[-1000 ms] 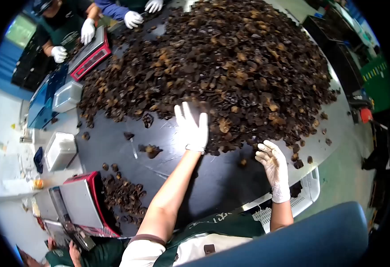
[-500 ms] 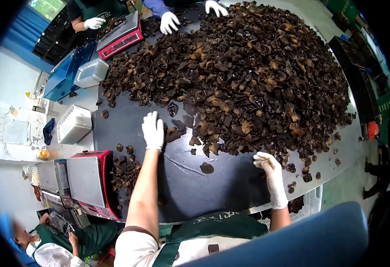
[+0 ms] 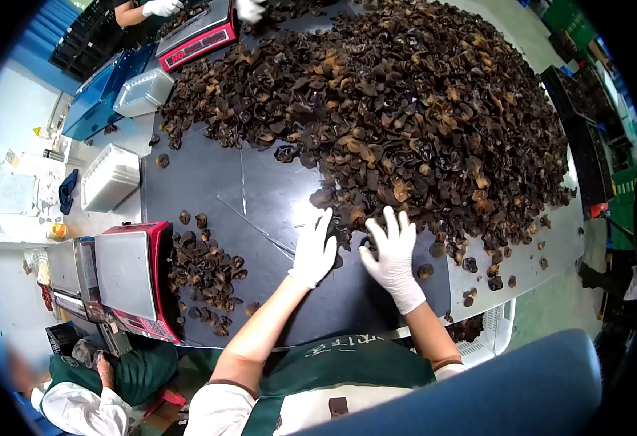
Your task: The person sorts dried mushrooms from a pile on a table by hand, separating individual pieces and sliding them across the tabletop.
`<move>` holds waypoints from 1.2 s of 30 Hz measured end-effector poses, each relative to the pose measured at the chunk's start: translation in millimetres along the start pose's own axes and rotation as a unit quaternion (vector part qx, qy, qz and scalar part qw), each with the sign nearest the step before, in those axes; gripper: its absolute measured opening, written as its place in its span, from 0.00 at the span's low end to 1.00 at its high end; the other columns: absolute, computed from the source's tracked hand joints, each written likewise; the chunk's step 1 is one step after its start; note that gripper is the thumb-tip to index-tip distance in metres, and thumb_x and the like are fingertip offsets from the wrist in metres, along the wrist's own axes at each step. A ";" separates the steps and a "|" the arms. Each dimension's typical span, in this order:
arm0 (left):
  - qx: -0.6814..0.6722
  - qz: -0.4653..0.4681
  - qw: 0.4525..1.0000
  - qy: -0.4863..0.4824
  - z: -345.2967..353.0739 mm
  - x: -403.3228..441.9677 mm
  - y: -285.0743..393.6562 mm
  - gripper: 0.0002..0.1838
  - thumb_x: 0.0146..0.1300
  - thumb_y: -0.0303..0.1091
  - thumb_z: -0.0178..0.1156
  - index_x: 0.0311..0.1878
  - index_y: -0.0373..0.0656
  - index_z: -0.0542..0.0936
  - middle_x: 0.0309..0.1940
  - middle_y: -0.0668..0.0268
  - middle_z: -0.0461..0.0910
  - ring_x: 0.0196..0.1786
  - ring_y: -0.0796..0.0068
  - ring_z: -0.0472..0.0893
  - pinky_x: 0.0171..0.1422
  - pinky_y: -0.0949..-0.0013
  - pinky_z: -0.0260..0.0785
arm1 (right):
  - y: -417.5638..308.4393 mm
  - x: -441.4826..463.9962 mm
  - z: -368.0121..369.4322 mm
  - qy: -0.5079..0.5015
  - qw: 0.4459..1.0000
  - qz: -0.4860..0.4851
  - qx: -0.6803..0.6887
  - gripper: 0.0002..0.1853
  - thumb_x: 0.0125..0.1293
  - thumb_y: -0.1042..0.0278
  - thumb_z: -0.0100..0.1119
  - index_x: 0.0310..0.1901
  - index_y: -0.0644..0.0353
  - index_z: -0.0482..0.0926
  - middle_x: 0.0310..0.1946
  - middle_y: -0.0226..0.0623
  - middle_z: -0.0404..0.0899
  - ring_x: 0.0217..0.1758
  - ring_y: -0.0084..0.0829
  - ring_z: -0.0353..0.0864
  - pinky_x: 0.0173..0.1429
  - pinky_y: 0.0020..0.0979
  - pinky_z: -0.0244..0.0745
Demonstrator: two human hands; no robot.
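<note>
A large heap of dark brown wood ear mushrooms point(image 3: 420, 123) covers much of the dark table mat point(image 3: 202, 171). My left hand point(image 3: 314, 251), in a white glove, lies at the heap's near edge with its fingers stretched out. A few mushrooms point(image 3: 340, 234) sit between the two hands, close to my left fingertips. My right hand point(image 3: 394, 263), also gloved in white, has its fingers spread and points at the heap's front edge. Neither hand shows anything gripped, though what lies under the palms is hidden. One loose mushroom point(image 3: 425, 271) rests just right of my right hand.
On the left stands a red scale point(image 3: 126, 276), with a smaller group of mushrooms point(image 3: 206, 269) beside it. Stacked clear trays point(image 3: 111, 182) are behind. Another red scale point(image 3: 198, 45) stands at the far side, near a co-worker's gloved hand point(image 3: 162, 8). A white basket point(image 3: 504, 327) is below the table's right edge.
My left hand has moved right and nearer to me, sweeping the loose mushrooms towards the heap. My right hand has shifted left, its fingers now spread. Co-workers' hands across the table have also moved.
</note>
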State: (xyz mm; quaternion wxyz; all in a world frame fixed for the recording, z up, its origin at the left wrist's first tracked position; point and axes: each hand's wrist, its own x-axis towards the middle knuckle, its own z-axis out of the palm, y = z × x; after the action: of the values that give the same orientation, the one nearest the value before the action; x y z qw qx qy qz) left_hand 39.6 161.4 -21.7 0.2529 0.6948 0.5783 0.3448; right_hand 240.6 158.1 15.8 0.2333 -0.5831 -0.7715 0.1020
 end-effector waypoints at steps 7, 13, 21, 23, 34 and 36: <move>-0.024 0.024 0.999 0.009 -51.6 -73.4 -7.7 0.28 0.53 0.31 0.66 0.60 0.42 0.74 0.66 0.45 0.66 0.68 0.44 0.68 0.72 0.49 0.62 | -29.5 -78.8 -16.4 -0.125 0.977 -0.136 0.107 0.18 0.54 0.59 0.69 0.47 0.48 0.83 0.62 0.36 0.74 0.67 0.46 0.68 0.69 0.54 0.61; 0.130 0.063 0.989 -0.036 -30.1 -36.3 9.1 0.41 0.52 0.45 0.72 0.71 0.49 0.72 0.75 0.46 0.58 0.77 0.38 0.57 0.77 0.40 0.54 | -2.1 -27.3 -16.8 0.040 0.999 0.029 0.009 0.29 0.55 0.59 0.70 0.60 0.51 0.79 0.70 0.48 0.68 0.71 0.58 0.62 0.71 0.56 0.58; 0.165 0.071 0.984 -0.012 -66.7 -89.1 -20.2 0.24 0.56 0.33 0.66 0.58 0.44 0.79 0.66 0.50 0.70 0.69 0.43 0.68 0.72 0.46 0.61 | -57.8 -100.4 20.3 -0.148 0.969 -0.182 0.081 0.30 0.52 0.48 0.70 0.58 0.45 0.80 0.69 0.43 0.67 0.74 0.59 0.57 0.74 0.67 0.49; 0.125 0.001 0.992 0.018 -88.5 -109.2 -19.1 0.28 0.55 0.30 0.66 0.62 0.43 0.77 0.68 0.47 0.67 0.70 0.41 0.67 0.74 0.46 0.59 | -45.1 -113.1 23.2 -0.055 0.973 -0.170 0.144 0.28 0.55 0.47 0.68 0.58 0.43 0.81 0.70 0.38 0.68 0.75 0.55 0.57 0.75 0.67 0.47; 0.055 0.181 0.973 -0.136 -79.9 -177.0 20.7 0.16 0.53 0.28 0.68 0.48 0.43 0.85 0.49 0.56 0.80 0.54 0.50 0.78 0.62 0.49 0.70 | -31.8 -88.2 11.7 -0.176 0.983 -0.058 -0.005 0.60 0.40 0.39 0.79 0.69 0.71 0.62 0.72 0.59 0.59 0.77 0.64 0.51 0.77 0.70 0.39; 0.065 0.163 0.979 -0.102 -76.3 -177.5 14.8 0.16 0.53 0.28 0.68 0.48 0.43 0.85 0.48 0.57 0.80 0.52 0.52 0.78 0.59 0.49 0.70 | -49.9 -74.6 28.2 -0.156 0.983 -0.088 0.031 0.57 0.45 0.42 0.77 0.71 0.67 0.61 0.70 0.56 0.61 0.76 0.60 0.55 0.78 0.65 0.43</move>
State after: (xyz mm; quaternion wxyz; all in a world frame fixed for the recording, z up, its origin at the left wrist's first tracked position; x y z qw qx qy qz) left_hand -26.6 -18.9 4.6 0.2052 0.8262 0.4493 0.2710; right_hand 200.3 75.8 -5.3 0.1359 -0.4822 -0.8433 0.1944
